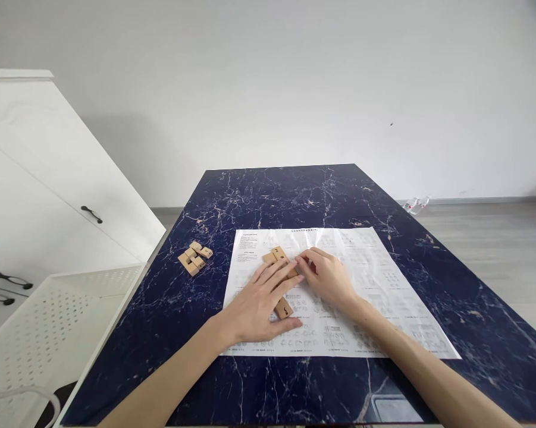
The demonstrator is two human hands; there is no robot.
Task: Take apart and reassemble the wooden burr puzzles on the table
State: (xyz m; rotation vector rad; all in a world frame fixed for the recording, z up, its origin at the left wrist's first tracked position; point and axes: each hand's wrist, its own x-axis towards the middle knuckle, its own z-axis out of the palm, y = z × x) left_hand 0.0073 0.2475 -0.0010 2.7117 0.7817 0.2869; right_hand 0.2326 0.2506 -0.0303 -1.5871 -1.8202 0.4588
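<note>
My left hand (261, 303) lies with fingers spread over a group of flat wooden number blocks on a printed paper sheet (366, 321). One wooden block marked 2 (277, 252) shows beyond its fingertips. Another, marked with what looks like a 3 (284, 308), sticks out between its thumb and index finger. The middle of the group is hidden under the fingers. My right hand (328, 276) is closed, its bent fingers and thumb at the right edge of a wooden block (292, 273), beside my left fingertips. The exact contact there is hidden.
Several more wooden blocks (191, 264) sit in a small cluster left of the sheet on the dark blue marbled table (268, 196). A white cabinet (62, 172) and a white perforated chair (49, 315) stand at the left. Clear plastic bottles (416, 205) are beyond the right edge.
</note>
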